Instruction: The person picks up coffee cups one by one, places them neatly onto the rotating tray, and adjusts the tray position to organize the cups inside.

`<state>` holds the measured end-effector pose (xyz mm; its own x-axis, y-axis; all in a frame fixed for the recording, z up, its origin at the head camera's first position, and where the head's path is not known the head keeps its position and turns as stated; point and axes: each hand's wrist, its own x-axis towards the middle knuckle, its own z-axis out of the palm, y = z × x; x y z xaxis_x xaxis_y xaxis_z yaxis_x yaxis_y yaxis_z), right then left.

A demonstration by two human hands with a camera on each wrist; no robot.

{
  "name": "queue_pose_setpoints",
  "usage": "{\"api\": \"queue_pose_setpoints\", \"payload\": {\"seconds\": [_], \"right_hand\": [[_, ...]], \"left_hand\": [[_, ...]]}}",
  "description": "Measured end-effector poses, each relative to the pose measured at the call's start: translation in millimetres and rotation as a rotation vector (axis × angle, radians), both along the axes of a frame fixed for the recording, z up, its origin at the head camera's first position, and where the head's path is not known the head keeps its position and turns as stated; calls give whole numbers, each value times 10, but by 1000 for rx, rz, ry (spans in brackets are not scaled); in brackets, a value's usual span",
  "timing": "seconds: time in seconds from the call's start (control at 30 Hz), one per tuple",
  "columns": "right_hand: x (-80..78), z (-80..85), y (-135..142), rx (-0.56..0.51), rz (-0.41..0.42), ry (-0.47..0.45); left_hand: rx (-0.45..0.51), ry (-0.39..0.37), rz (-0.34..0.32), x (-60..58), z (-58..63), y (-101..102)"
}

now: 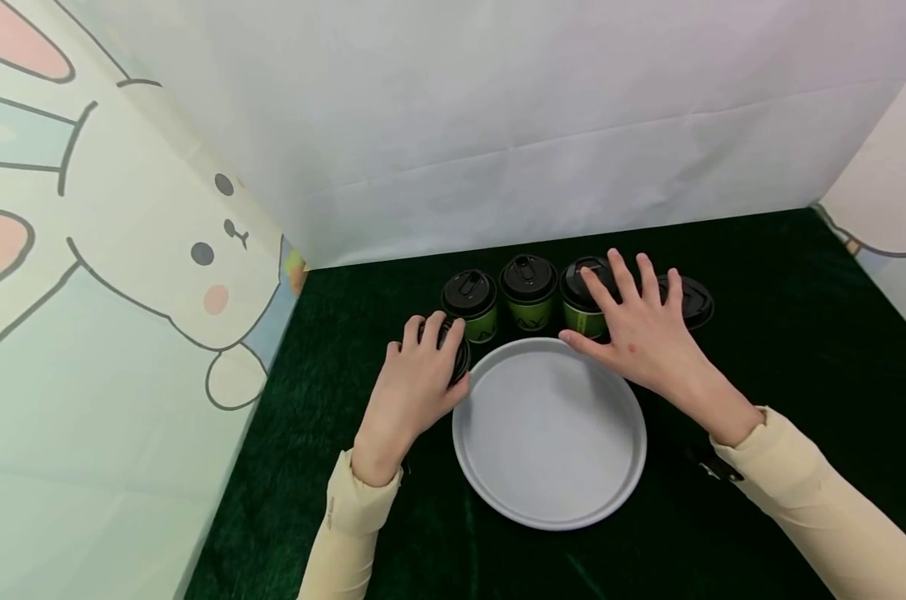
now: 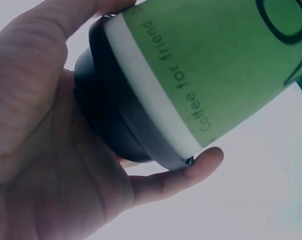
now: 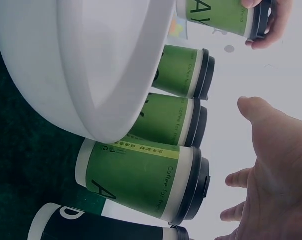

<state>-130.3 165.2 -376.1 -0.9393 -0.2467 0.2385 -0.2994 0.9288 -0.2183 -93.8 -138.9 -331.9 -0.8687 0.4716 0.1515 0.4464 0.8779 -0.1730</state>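
Observation:
My left hand (image 1: 415,383) grips a green paper coffee cup (image 2: 206,65) from above, fingers and thumb around its black lid (image 2: 125,100). This cup is at the left rim of a round pale grey tray (image 1: 550,442). My right hand (image 1: 640,333) is spread over the far right side of the tray, fingers apart and holding nothing. Nearest to it is a green lidded cup (image 3: 135,175); in the right wrist view the palm faces its lid across a gap. Two more green cups stand farther left, the middle one (image 1: 528,292) and the left one (image 1: 469,304).
A dark cup (image 3: 100,225) with a black lid stands at the right end of the row, partly behind my right hand. Dark green cloth (image 1: 332,400) covers the table. A white wall sheet (image 1: 543,167) rises behind, and a rabbit-printed sheet (image 1: 137,250) at the left.

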Motion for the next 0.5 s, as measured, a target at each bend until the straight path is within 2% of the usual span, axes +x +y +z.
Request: {"api": "queue_pose_setpoints", "payload": {"seconds": [0.2, 0.5], "right_hand": [[5, 0, 0, 0, 6, 5], [6, 4, 6, 5, -4, 10]], "left_hand": [[-26, 58, -45, 68, -1, 74], [-50, 69, -100, 162, 35, 186]]}}
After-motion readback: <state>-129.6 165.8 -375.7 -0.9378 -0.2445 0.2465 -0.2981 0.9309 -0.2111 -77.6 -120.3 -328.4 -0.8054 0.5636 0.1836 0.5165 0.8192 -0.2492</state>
